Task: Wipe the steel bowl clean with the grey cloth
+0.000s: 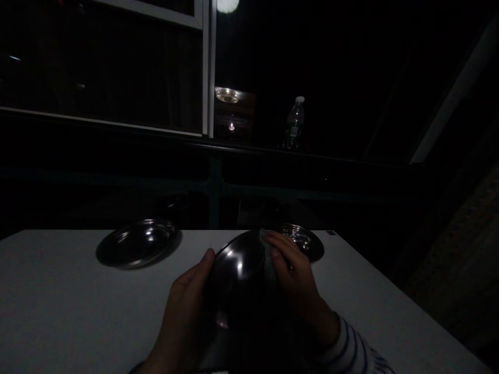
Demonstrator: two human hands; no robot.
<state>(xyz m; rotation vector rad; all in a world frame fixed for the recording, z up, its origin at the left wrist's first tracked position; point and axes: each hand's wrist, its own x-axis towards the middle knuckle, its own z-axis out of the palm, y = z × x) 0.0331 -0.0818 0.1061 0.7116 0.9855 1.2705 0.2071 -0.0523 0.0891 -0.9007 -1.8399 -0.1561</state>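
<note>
"What's being held?"
"The left hand (185, 306) grips a shiny metal dish (237, 280), tilted over a white table (66, 306); the right hand (298, 272) holds a cloth (268, 257) (greyish, in dim light) against it."
"Nearby?"
"Another dish (134, 244), left; a third dish (307, 241), right."

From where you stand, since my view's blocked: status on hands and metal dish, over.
Left hand gripping metal dish, tilted. Right hand holding cloth against it. Another dish partly hidden behind right hand.

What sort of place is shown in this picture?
Probably a dining or kitchen area, though it is too dark to be sure: a white table, shiny metal dishes, a plastic bottle and a pale window frame.
</note>
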